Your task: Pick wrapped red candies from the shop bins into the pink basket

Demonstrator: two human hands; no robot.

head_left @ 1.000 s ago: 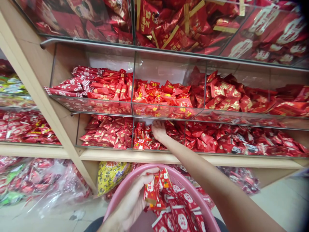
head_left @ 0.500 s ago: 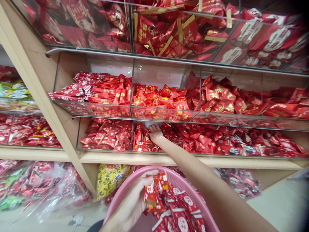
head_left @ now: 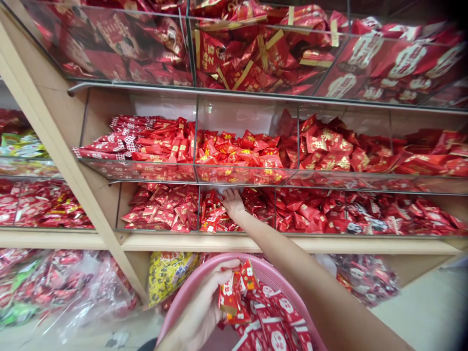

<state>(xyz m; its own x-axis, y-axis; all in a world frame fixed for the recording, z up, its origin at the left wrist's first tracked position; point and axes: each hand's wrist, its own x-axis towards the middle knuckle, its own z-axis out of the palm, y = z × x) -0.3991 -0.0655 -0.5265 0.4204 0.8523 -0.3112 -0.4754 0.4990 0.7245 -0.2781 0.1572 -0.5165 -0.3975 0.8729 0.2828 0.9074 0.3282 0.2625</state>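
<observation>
My left hand [head_left: 215, 287] is closed round several small red packets [head_left: 234, 297] with orange and white prints, inside the rim of a pink basket [head_left: 292, 292]. Dark red packets with white oval labels [head_left: 278, 339] lie in the basket beneath. Stretched into the lowest shelf compartment, my right hand [head_left: 233, 204] rests at loose red packets [head_left: 211, 222], its fingers somewhat apart near the back. Nothing shows in it.
Wooden shelves [head_left: 292, 243] with clear dividers hold red packets on several levels. Below stand a yellow bag [head_left: 168, 275] and clear plastic bags of packets [head_left: 84, 282] at the left, another bag [head_left: 365, 280] at the right.
My right hand has shifted slightly left, and its fingers have spread a little. My left hand keeps its packets. The view has tilted slightly.
</observation>
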